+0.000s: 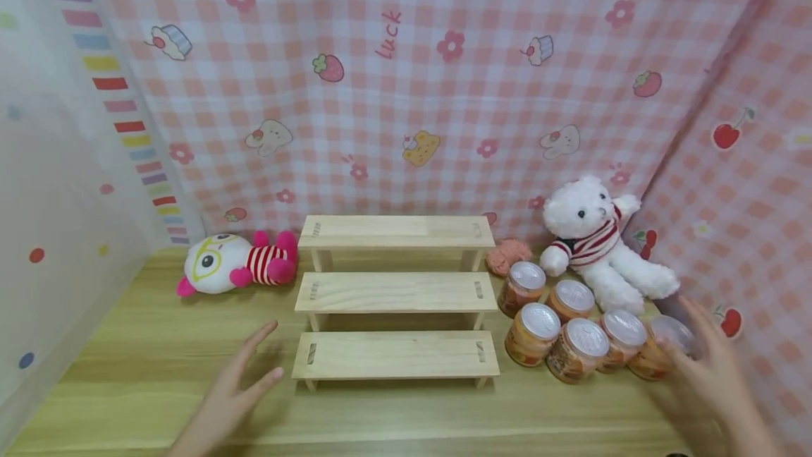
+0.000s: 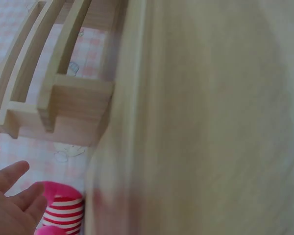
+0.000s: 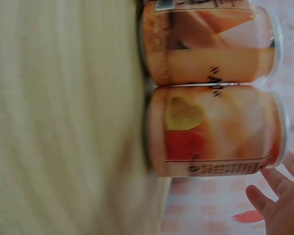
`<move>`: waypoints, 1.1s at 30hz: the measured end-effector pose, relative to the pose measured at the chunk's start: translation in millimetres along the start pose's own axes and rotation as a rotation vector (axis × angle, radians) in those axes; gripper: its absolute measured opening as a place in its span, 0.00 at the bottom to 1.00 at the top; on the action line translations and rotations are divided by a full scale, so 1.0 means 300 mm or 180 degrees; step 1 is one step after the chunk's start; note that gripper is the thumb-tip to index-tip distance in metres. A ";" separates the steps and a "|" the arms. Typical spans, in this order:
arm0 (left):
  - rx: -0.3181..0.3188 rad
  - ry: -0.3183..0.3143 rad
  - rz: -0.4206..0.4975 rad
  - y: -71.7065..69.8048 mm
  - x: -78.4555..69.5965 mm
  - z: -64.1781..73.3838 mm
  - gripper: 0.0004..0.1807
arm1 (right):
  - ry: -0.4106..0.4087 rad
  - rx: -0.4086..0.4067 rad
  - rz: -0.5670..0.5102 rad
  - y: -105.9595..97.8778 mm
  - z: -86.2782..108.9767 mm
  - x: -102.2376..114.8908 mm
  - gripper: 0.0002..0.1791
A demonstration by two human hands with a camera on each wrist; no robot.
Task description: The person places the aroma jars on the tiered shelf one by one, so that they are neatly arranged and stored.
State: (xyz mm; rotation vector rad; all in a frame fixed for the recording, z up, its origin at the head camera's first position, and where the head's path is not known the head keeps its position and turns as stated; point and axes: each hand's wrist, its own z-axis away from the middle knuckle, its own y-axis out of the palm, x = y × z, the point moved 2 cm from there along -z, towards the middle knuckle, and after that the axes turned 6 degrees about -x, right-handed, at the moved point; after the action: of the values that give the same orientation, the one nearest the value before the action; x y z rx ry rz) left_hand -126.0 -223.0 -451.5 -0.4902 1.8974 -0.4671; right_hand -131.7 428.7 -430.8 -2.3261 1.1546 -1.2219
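Observation:
In the head view, several squat cans (image 1: 576, 358) with orange labels and silvery lids stand grouped right of a three-tier wooden rack (image 1: 396, 355). My right hand (image 1: 713, 362) is at the right side of the outermost can (image 1: 648, 360), fingers spread and extended. The right wrist view shows that can (image 3: 210, 129) close up, the fingertips right at its lid end and a second can (image 3: 210, 44) beside it. My left hand (image 1: 231, 390) hovers left of the rack's lowest tier with fingers loosely spread, holding nothing. The left wrist view shows the rack's end (image 2: 81, 98) above this hand.
A pink-and-white plush doll (image 1: 244, 263) lies at the back left of the wooden table (image 1: 146, 372). A white teddy bear (image 1: 596, 245) leans behind the cans, with a small pink fuzzy thing (image 1: 507, 256) beside the rack. Checked cloth (image 1: 380, 104) hangs behind and on the right.

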 end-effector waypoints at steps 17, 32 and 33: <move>0.0056 -0.0400 0.0567 0.143 0.029 0.017 0.38 | 0.0702 -0.0002 -0.0326 0.035 0.092 -0.074 0.44; -0.0284 -0.0372 0.0477 0.166 0.041 0.032 0.34 | 0.1067 -0.0222 -0.0410 0.041 0.081 -0.082 0.41; -0.0296 -0.0381 0.0471 0.166 0.041 0.032 0.34 | 0.1102 -0.0221 -0.0393 0.039 0.080 -0.082 0.41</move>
State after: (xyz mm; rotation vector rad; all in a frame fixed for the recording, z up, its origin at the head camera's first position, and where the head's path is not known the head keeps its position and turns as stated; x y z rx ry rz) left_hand -127.2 -188.7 -490.9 -0.4252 1.8301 -0.2479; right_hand -126.9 436.9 -465.9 -2.3263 1.1863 -1.7075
